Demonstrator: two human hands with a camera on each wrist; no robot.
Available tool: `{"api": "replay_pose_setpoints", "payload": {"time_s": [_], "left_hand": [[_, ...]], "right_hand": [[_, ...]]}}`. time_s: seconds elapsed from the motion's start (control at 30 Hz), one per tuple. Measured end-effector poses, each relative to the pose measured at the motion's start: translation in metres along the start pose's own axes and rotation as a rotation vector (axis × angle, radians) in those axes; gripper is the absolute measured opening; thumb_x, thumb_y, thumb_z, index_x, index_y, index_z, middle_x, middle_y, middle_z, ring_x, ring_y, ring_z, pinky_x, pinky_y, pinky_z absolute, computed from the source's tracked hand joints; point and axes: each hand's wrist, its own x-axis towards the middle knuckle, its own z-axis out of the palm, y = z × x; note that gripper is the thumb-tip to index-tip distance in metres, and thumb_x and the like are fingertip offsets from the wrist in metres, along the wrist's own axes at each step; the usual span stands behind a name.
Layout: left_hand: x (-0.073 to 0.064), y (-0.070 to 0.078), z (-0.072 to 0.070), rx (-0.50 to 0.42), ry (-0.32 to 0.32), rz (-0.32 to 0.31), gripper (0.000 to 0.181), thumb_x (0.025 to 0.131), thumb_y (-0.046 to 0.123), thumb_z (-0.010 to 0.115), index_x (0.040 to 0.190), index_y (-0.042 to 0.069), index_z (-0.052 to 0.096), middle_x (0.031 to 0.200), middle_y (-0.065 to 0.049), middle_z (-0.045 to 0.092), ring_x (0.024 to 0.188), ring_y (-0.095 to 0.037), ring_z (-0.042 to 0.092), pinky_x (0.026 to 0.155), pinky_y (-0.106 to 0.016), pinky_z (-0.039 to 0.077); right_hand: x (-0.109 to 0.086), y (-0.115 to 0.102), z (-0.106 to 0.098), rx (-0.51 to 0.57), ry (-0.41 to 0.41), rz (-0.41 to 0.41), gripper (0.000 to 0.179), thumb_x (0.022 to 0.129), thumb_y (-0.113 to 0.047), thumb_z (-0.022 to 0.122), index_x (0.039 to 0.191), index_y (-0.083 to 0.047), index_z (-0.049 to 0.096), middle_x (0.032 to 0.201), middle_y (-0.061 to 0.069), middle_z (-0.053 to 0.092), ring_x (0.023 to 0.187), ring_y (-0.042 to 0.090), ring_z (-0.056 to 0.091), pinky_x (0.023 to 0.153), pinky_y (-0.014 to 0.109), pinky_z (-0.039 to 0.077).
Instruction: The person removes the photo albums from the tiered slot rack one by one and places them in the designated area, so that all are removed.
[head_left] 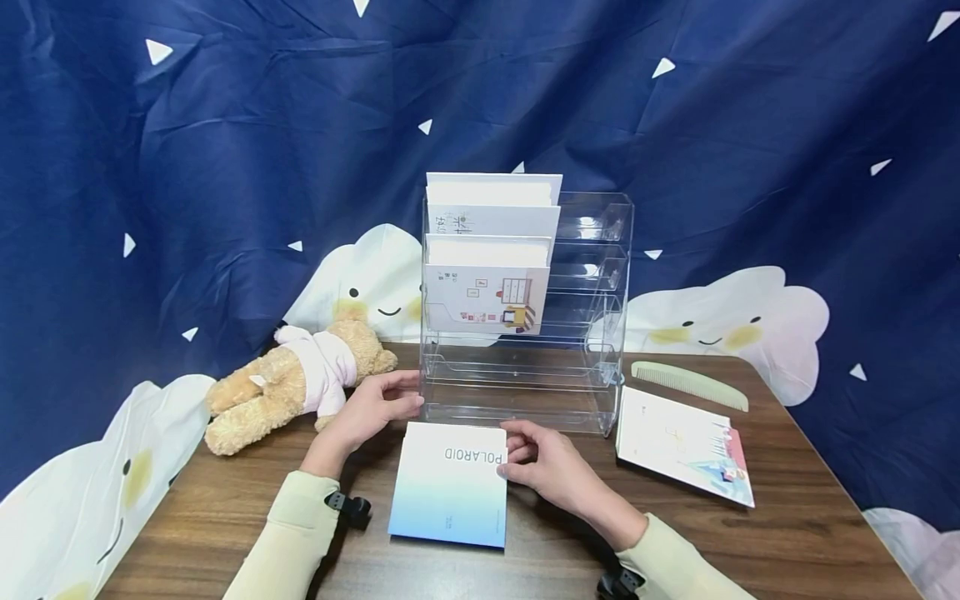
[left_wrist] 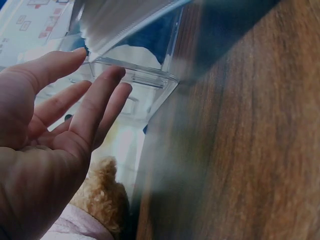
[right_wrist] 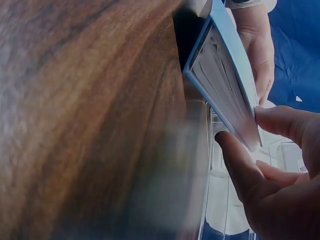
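On the brown wood-grain tabletop (head_left: 787, 533) stood a clear plastic tiered rack (head_left: 517, 414), its left half holding a thick white-covered album (head_left: 495, 218) in a high tier and a white album with a room drawing (head_left: 480, 300) in a lower one. Just in front of it was a white-to-blue album lettered POLAROID (head_left: 447, 500), pale leaves between its covers, its right edge pinched by the right hand's (head_left: 551, 471) thumb and fingers; the left hand's (head_left: 378, 408) fingers were apart beside the rack, whether touching it could not be told.
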Motion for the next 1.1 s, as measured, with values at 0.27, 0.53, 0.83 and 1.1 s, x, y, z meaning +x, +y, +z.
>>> {"api": "replay_pose_setpoints", "payload": {"time_s": [0.27, 0.53, 0.83, 1.1], "left_hand": [[0.001, 0.000, 0.001, -0.029, -0.008, -0.004, 0.061, 0.106, 0.008, 0.075, 0.161, -0.008, 0.053, 0.160, -0.034, 0.059, 0.132, -0.035, 0.073, 0.103, -0.039, 0.069], [0.000, 0.000, 0.001, -0.034, -0.004, -0.005, 0.060, 0.106, 0.007, 0.075, 0.161, -0.007, 0.053, 0.160, -0.035, 0.058, 0.131, -0.034, 0.073, 0.103, -0.040, 0.069], [0.001, -0.003, 0.000, -0.029, -0.004, -0.003, 0.060, 0.107, 0.009, 0.075, 0.161, -0.007, 0.053, 0.160, -0.035, 0.057, 0.133, -0.038, 0.072, 0.102, -0.038, 0.069], [0.001, -0.002, 0.000, -0.036, -0.005, -0.002, 0.060, 0.107, 0.007, 0.074, 0.161, -0.007, 0.053, 0.160, -0.035, 0.057, 0.132, -0.035, 0.073, 0.101, -0.037, 0.069]], "right_hand": [[0.000, 0.001, 0.004, -0.008, -0.025, -0.015, 0.065, 0.093, -0.011, 0.089, 0.149, 0.011, 0.064, 0.113, 0.010, 0.082, 0.099, 0.013, 0.076, 0.085, 0.016, 0.061], [0.003, 0.005, 0.007, 0.047, -0.061, 0.010, 0.061, 0.091, -0.008, 0.089, 0.144, 0.013, 0.067, 0.110, 0.013, 0.083, 0.096, 0.012, 0.075, 0.079, 0.015, 0.060], [0.009, 0.006, 0.006, 0.110, -0.113, 0.102, 0.058, 0.091, -0.007, 0.089, 0.141, 0.013, 0.069, 0.102, 0.008, 0.078, 0.089, 0.010, 0.069, 0.076, 0.017, 0.058], [0.011, 0.007, 0.007, 0.201, -0.135, 0.148, 0.057, 0.091, -0.002, 0.086, 0.141, 0.015, 0.066, 0.103, 0.009, 0.077, 0.088, 0.009, 0.071, 0.080, 0.019, 0.063]]}}
